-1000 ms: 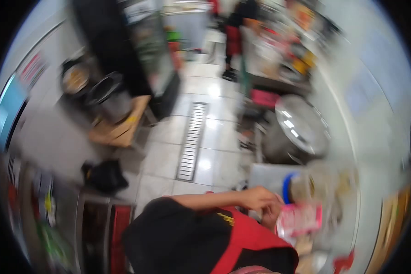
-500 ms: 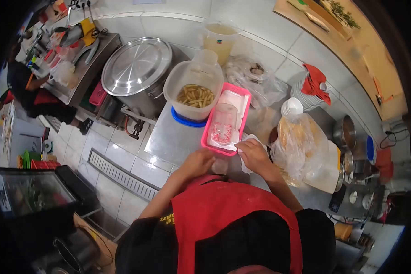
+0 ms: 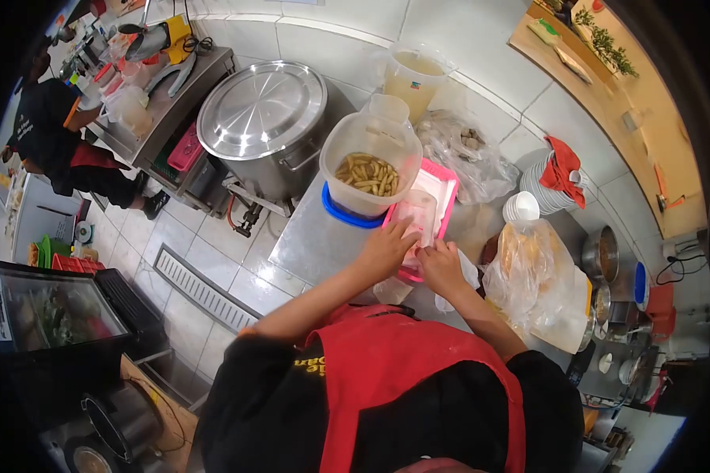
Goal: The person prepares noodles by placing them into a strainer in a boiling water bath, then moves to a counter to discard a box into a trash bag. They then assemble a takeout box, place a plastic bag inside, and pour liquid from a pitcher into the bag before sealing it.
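Note:
A pink rectangular tray (image 3: 450, 189) with a white lining stands on the metal table, and a clear cup-like plastic container (image 3: 420, 206) lies inside it. My left hand (image 3: 388, 251) reaches over the tray's near left side, fingers bent at the container. Beside it, at the near right edge, my right hand (image 3: 440, 266) has its fingers pressed together at the container's near end. What either hand grips is too small to make out. Left of the tray, a clear tub (image 3: 335, 154) of finger-shaped pieces in liquid sits on a blue lid (image 3: 353, 213).
A large lidded pot (image 3: 262, 110) stands at the left. Behind are a jug of cloudy liquid (image 3: 412, 83) and a plastic bag (image 3: 469, 162). To the right are stacked plates (image 3: 543, 185) and a bag of yellowish food (image 3: 525, 264). A co-worker (image 3: 51, 130) stands far left.
Both hands have come forward from the tray's near edge to the container, closer together. The camera view has shifted, so the table's things appear further right.

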`<state>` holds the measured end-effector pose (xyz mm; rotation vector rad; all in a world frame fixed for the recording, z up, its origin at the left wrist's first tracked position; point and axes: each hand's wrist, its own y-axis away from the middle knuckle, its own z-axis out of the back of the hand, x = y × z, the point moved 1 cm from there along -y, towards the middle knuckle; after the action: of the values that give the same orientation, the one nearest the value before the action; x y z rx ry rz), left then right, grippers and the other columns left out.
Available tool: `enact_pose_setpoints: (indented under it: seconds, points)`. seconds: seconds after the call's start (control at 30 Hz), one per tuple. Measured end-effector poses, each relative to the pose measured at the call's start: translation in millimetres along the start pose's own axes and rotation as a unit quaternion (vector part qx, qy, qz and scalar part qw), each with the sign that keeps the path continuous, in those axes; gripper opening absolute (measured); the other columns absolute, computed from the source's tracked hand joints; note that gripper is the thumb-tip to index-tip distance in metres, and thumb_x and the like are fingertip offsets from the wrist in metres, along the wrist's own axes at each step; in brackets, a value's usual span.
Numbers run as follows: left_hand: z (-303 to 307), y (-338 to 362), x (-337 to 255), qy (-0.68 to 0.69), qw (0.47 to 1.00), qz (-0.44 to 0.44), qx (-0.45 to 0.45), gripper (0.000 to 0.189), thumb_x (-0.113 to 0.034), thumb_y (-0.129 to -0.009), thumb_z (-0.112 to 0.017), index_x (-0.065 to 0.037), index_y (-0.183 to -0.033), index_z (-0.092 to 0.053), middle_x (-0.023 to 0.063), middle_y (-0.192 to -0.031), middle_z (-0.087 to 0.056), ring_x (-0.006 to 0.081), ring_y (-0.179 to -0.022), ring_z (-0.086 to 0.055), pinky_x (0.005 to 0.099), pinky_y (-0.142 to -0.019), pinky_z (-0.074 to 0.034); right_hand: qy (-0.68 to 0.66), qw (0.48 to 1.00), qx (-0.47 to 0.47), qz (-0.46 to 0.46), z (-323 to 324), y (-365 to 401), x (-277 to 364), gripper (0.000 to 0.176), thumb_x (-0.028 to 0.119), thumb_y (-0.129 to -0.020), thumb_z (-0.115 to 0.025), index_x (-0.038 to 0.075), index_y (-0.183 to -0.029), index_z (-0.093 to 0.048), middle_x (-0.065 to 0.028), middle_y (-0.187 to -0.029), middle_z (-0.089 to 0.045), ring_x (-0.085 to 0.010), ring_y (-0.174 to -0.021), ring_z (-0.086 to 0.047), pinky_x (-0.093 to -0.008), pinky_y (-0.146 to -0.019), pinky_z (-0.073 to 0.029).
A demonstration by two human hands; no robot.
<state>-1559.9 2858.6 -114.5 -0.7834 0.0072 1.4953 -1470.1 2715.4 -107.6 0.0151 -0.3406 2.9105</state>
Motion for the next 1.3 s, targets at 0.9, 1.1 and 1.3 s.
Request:
enact_pose_setpoints:
  seconds: [0.9,1.1,1.3]
  points:
    - [-35,-113,-5,0.092,0.987,0.13,0.0,0.069,-0.009,-0.065,-0.06,0.007,-0.126,-0.03,0.0308,-0.132,-0.025,0.044,-0.12,-0.031,0.0484,-0.096,-0.033,-0.017,0.981,0.191,0.023,-7,-15,-5,0.02,0.011,-0.067,-0.06,0.005,-0.085,-0.056,-0.0159,-0.084,-0.058,-0.0317,-0.082,-0.057,-0.0406,-0.074,-0.045]
    - [-24,-37,-3,0.215,0.97,0.083,0.076,0.054,-0.005,-0.058,-0.066,-0.002,-0.11,-0.052,0.0188,-0.111,-0.051,0.0339,-0.106,-0.047,0.0391,-0.091,-0.038,-0.073,0.987,0.122,-0.074,-16,-4,-20,0.016,0.012,-0.078,-0.048,0.0,-0.085,-0.056,-0.02,-0.072,-0.06,-0.0373,-0.066,-0.059,-0.0462,-0.062,-0.047]
    - [-18,-10,5,0.075,0.981,0.116,0.139,0.022,-0.007,-0.074,-0.052,-0.005,-0.094,-0.06,0.0168,-0.088,-0.061,0.0326,-0.082,-0.058,0.0415,-0.07,-0.046,-0.105,0.984,0.07,-0.125,-10,-7,-34,0.015,0.013,-0.08,-0.047,0.004,-0.085,-0.058,-0.0169,-0.077,-0.061,-0.0343,-0.073,-0.059,-0.0436,-0.065,-0.047]
